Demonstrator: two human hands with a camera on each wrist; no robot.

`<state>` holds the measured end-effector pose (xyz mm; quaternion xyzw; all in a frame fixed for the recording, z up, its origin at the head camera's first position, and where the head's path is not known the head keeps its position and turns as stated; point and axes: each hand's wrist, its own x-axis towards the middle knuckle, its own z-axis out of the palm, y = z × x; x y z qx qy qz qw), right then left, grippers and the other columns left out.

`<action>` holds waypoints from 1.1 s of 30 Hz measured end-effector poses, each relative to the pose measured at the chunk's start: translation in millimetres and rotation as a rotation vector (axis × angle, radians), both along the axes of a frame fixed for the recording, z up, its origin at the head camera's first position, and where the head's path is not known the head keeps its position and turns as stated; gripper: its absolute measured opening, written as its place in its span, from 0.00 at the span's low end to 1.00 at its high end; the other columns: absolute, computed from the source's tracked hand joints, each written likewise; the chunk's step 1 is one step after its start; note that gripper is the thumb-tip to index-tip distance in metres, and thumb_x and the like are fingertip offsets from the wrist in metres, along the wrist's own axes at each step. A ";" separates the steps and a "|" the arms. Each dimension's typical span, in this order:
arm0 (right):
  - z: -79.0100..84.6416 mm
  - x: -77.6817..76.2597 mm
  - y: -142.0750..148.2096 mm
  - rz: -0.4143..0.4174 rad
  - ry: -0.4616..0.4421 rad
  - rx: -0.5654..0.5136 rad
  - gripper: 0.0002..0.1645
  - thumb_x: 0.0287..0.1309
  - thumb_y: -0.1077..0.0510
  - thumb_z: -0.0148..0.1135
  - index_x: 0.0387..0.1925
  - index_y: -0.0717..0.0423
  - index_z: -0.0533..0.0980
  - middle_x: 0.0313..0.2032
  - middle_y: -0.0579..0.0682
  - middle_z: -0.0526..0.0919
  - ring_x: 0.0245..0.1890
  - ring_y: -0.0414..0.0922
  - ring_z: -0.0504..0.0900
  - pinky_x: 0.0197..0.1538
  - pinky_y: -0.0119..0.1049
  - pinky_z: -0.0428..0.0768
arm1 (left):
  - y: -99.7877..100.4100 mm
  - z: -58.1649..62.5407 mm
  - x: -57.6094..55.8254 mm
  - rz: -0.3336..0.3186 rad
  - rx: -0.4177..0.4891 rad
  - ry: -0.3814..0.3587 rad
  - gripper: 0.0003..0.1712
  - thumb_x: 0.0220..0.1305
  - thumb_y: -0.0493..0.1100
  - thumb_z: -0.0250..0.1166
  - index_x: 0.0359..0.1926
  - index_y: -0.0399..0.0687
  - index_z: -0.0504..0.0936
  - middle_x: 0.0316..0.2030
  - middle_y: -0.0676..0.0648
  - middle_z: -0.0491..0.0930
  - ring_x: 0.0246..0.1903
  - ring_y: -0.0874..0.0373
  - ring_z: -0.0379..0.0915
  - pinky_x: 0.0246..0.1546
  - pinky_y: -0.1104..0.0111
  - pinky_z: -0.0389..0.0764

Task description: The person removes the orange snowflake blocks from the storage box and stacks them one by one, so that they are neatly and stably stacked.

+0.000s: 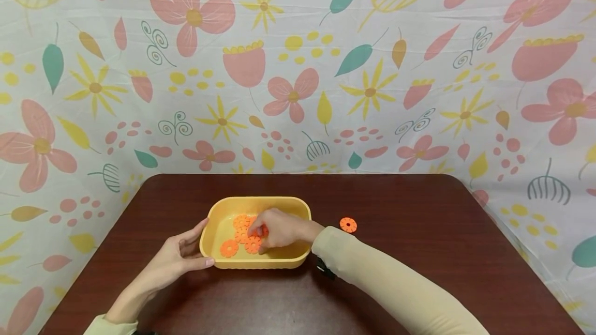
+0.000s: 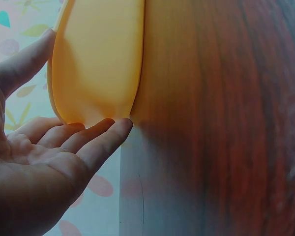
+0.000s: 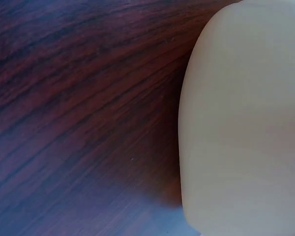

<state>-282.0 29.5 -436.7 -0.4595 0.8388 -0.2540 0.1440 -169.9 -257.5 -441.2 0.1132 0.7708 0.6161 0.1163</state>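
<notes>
The left hand point(image 1: 171, 260), thumb and fingers spread wide, touches the end of a yellow box point(image 1: 256, 263) on the table point(image 1: 419, 237). The right hand point(image 1: 281, 229) reaches inside, fingers bent over orange discs point(image 1: 225, 249); whether it pinches one cannot be told. Another disc point(image 1: 343, 222) lies outside, near the right wrist. Behind hangs a flower-printed cloth point(image 1: 298, 19).

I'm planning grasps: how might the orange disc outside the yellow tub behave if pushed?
Lying flat, the orange disc would probably slide rather than tip. It looks thin, so likely light. Notched all round, it might roll bumpily on edge.
</notes>
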 end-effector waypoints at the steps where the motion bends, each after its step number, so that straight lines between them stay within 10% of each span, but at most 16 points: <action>1: 0.7 0.6 -0.3 -0.001 0.008 0.010 0.21 0.49 0.61 0.86 0.47 0.54 0.89 0.32 0.45 0.82 0.33 0.36 0.75 0.39 0.25 0.74 | -0.1 -0.1 0.0 -0.001 0.002 0.002 0.56 0.63 0.35 0.77 0.83 0.38 0.52 0.80 0.36 0.52 0.73 0.35 0.59 0.55 0.65 0.82; 33: 5.4 1.9 -1.2 0.016 -0.022 -0.032 0.23 0.49 0.64 0.85 0.50 0.57 0.89 0.31 0.42 0.86 0.32 0.36 0.78 0.40 0.24 0.77 | -1.1 -0.5 0.5 -0.001 0.011 -0.007 0.57 0.62 0.36 0.78 0.83 0.39 0.53 0.80 0.34 0.53 0.72 0.33 0.62 0.54 0.63 0.83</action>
